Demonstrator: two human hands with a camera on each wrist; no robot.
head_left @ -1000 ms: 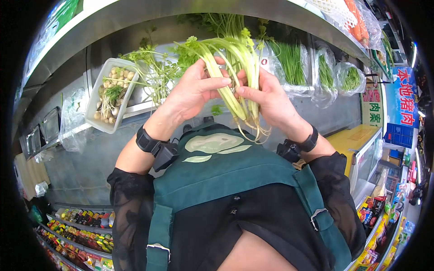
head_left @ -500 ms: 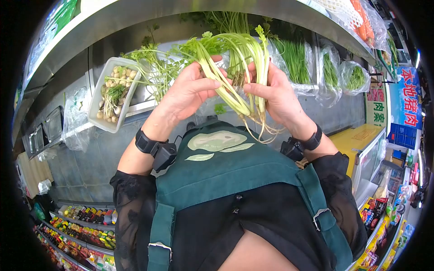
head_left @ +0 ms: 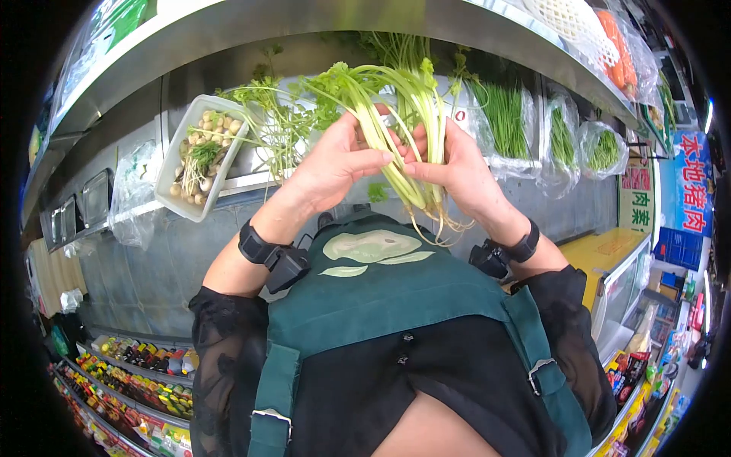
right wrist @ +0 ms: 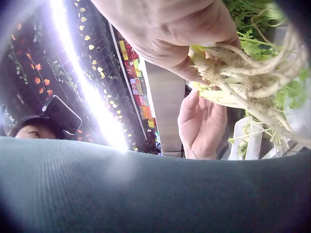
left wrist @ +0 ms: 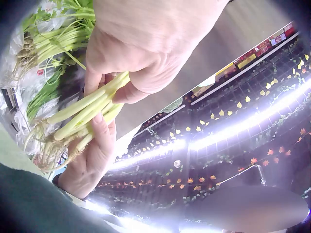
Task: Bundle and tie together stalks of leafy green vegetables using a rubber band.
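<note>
Both hands hold one bunch of pale green leafy stalks (head_left: 396, 126) upright at chest height before a steel shelf. My left hand (head_left: 346, 160) grips the stalks from the left, its fingers curled over them. From the right, my right hand (head_left: 457, 171) pinches the lower stalks just above the stringy roots (head_left: 438, 221). In the left wrist view the left hand (left wrist: 146, 53) wraps the stalks (left wrist: 82, 114), with the right hand (left wrist: 92, 160) below. The right wrist view has the right hand (right wrist: 180, 34) above the roots (right wrist: 243, 77) and the left hand (right wrist: 201, 124) behind.
A white tray (head_left: 171, 171) of small pale bulbs sits on the steel shelf at left, more leafy greens (head_left: 274, 122) beside it. Bagged green chives (head_left: 506, 114) hang at right. A yellow-topped chest freezer (head_left: 601, 244) stands at right. Snack racks (head_left: 122, 381) fill the lower left.
The hands have drawn closer together on the bunch after parting slightly, and the bunch has shifted a little to the left and lower in view.
</note>
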